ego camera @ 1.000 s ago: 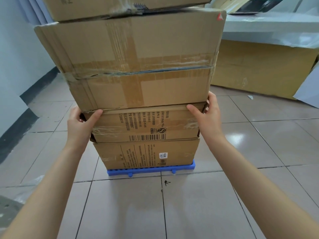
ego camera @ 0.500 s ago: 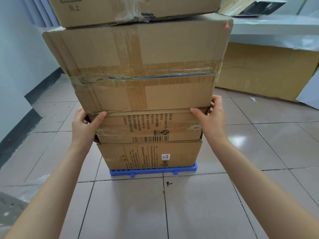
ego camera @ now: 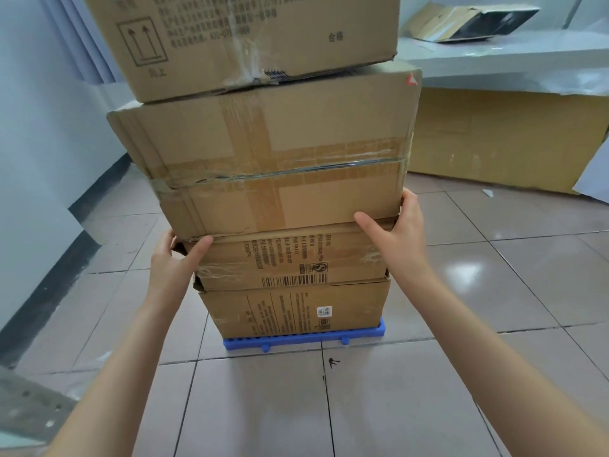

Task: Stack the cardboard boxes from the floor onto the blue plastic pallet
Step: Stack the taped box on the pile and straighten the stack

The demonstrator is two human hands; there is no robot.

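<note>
A tall stack of cardboard boxes stands on the blue plastic pallet point(ego camera: 303, 338), of which only the front edge shows. The bottom box point(ego camera: 296, 311) carries a white label. On it lies a flat box with a barcode point(ego camera: 290, 262). Above that sits a big taped box point(ego camera: 273, 159), and a printed box point(ego camera: 244, 37) tops the stack. My left hand point(ego camera: 174, 258) grips the left end of the barcode box, thumb on its front. My right hand point(ego camera: 395, 232) clasps its right end at the lower corner of the taped box.
Beige floor tiles point(ego camera: 494, 285) surround the pallet. A long flat cardboard sheet point(ego camera: 501, 140) leans at the back right under a white ledge point(ego camera: 494, 64) holding an open carton point(ego camera: 468, 21). A white wall with a dark skirting point(ego camera: 43, 285) runs along the left.
The view has tilted up and shifted, so more of the top box shows. Both hands stay on the ends of the barcode box; the stack looks unmoved.
</note>
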